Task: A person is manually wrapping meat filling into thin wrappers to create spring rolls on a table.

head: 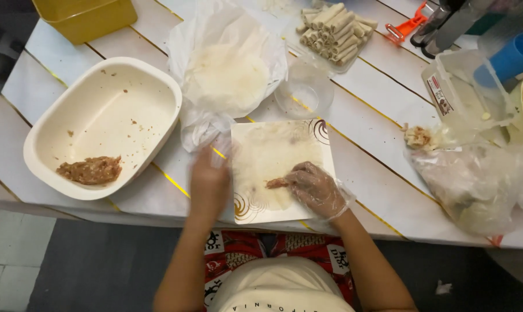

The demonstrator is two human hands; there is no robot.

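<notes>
Head view: right hand (316,188) in a clear plastic glove, fingers pinching a brown strip of minced meat filling (277,183) against a thin pale round wrapper (273,164) on a square white plate (325,138). Left hand (209,182) blurred at the plate's left edge; grip unclear. Cream oval tub (71,115) left, near.
</notes>
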